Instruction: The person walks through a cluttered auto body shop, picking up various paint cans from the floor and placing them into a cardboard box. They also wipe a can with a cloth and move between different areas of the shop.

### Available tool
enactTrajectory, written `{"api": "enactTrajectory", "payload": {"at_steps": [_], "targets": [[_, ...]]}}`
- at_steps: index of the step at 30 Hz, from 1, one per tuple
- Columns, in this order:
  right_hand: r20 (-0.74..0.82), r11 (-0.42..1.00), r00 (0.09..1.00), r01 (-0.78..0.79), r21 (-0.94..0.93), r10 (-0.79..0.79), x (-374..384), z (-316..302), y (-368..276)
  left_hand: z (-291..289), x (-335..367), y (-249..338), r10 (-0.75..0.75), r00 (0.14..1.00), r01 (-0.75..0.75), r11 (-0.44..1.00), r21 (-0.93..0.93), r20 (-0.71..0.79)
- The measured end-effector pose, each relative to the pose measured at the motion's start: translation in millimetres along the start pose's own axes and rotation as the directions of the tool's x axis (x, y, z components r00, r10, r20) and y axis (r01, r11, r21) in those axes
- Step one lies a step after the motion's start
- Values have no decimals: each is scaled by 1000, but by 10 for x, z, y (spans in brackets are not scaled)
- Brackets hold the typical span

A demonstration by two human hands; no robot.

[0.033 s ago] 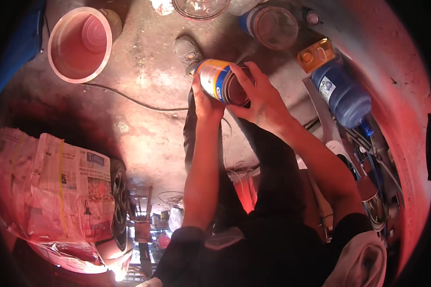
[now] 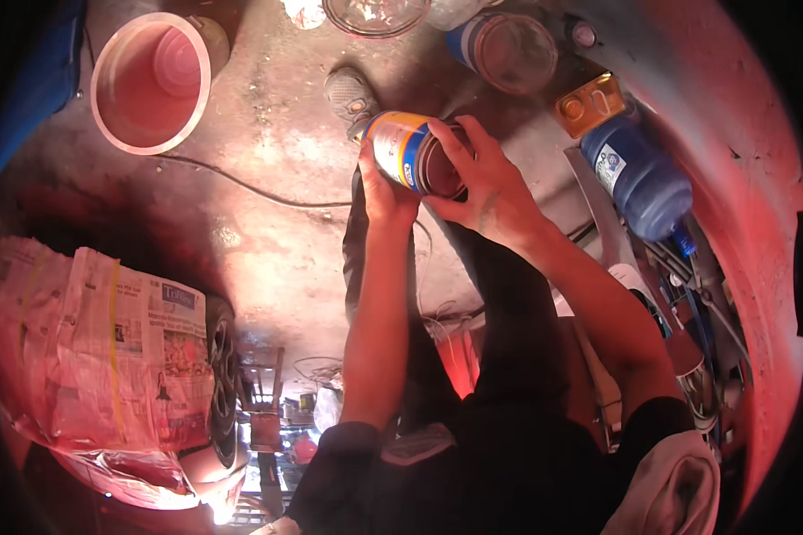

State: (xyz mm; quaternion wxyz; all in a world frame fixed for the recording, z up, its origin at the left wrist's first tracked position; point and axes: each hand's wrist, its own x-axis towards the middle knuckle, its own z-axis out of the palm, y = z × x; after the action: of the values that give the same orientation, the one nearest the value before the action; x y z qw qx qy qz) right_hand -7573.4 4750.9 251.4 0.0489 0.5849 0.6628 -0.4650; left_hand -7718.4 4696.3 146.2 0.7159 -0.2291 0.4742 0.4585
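A round tin can [image 2: 400,153] with a blue, white and orange label lies tilted on its side between my two hands, above the floor. My left hand [image 2: 385,192] grips its near left side, with the thumb along the label. Across the can's dark right end, my right hand [image 2: 477,178] spreads its fingers and holds the rim. Part of that end is hidden behind the fingers. Just beyond the can is a grey shoe [image 2: 351,94] on the floor.
A large pail [image 2: 103,98] stands at far left. Newspaper-covered bodywork [image 2: 71,348] and a wheel [image 2: 221,357] are at left. A blue water jug [image 2: 656,183], an orange container [image 2: 589,105] and another can [image 2: 513,55] sit at right. A cable [image 2: 259,192] crosses the floor.
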Motion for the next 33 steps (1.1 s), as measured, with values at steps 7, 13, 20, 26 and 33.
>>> {"api": "enactTrajectory", "payload": {"at_steps": [7, 13, 20, 26, 33], "targets": [[59, 965, 995, 65, 256, -83, 13, -240, -103, -29, 33, 57, 0, 1000, 0, 1000, -19, 12], [271, 673, 962, -180, 717, -32, 91, -590, 114, -92, 34, -8, 161, 927, -341, 739, 581, 339], [255, 618, 965, -167, 768, -56, 142, -673, 296, -246, 141, -151, 21, 925, -289, 687, 667, 380], [250, 625, 966, -159, 765, -60, 162, -651, 404, -247, 159, -163, -37, 949, -126, 867, 482, 314], [193, 684, 981, -141, 716, 0, 129, -509, 362, -66, 100, -67, 37, 955, -227, 730, 644, 295]]}}
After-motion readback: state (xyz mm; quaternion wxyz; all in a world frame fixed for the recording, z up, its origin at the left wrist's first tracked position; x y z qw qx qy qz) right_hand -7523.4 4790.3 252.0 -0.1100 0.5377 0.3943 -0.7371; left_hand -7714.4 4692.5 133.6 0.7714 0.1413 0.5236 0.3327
